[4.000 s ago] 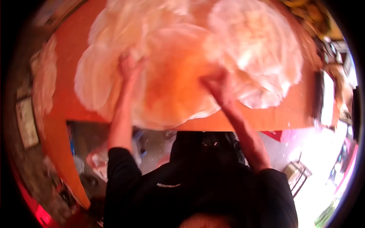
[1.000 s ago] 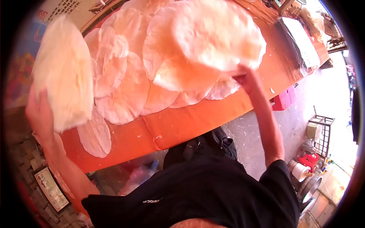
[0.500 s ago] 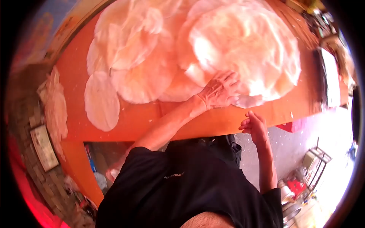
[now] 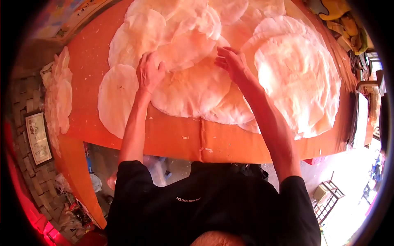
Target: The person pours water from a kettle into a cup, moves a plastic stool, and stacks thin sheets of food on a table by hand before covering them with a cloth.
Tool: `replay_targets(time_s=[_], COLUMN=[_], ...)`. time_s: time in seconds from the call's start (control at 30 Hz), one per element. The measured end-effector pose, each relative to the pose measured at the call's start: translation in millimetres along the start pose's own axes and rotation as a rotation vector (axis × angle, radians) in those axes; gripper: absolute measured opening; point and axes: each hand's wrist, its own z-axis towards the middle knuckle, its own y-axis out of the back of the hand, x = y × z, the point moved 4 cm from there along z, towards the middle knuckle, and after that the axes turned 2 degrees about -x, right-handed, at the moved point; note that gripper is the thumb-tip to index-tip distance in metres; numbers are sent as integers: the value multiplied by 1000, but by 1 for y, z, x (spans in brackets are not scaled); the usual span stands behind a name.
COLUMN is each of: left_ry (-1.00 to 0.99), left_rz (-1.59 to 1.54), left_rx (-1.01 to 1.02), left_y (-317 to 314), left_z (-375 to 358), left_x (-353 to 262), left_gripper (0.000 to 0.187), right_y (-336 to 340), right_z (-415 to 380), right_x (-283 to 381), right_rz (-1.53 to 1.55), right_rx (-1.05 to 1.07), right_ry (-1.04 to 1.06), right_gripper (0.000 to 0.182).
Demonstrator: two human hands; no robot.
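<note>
Large, thin, pale flatbreads lie overlapped across an orange table (image 4: 172, 137). Over the left part of the spread, my left hand (image 4: 150, 74) is open, thumb apart from the fingers, beside the rim of a middle flatbread (image 4: 186, 51). My right hand (image 4: 233, 63) hovers at that flatbread's other side, fingers loosely spread and pointing left, with nothing seen in them. A broad flatbread (image 4: 191, 92) lies nearer to me, between my forearms. A smaller oval flatbread (image 4: 119, 98) is left of my left wrist. Right of my right arm sits a brightly lit pile of flatbreads (image 4: 297, 78).
More flatbreads (image 4: 59, 96) hang along the table's left end. A framed picture (image 4: 38, 137) stands by the brick paving. Yellow cloth (image 4: 342, 22) lies at the far right corner. A metal rack (image 4: 328, 197) stands on the floor to the right.
My left hand has left the right-hand pile and moved left. My right hand has come up from the table's front edge to over the flatbreads. The view has shifted too.
</note>
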Motion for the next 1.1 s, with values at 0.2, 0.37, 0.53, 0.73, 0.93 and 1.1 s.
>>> replay_targets(time_s=[0.2, 0.37, 0.53, 0.73, 0.93, 1.1], left_ry=[-115, -120, -126, -24, -110, -159], left_rz=[125, 271, 464, 181, -73, -284], left_rx=[106, 84, 161, 204, 321, 295], left_y=[-48, -87, -101, -5, 40, 59], left_z=[71, 90, 108, 126, 115, 119], left_x=[18, 37, 94, 66, -14, -74], left_gripper=[64, 58, 34, 36, 32, 31], right_y=[-36, -61, -72, 17, 146, 345], right_z=[54, 59, 3, -19, -64, -99], right_x=[-10, 2, 81, 171, 296, 242], right_rz=[-112, -512, -519, -522, -369, -428], right_rx=[-50, -57, 59, 148, -65, -616], right_ry=[-158, -106, 508, 469, 636, 356], right_gripper=[41, 28, 22, 22, 21, 36])
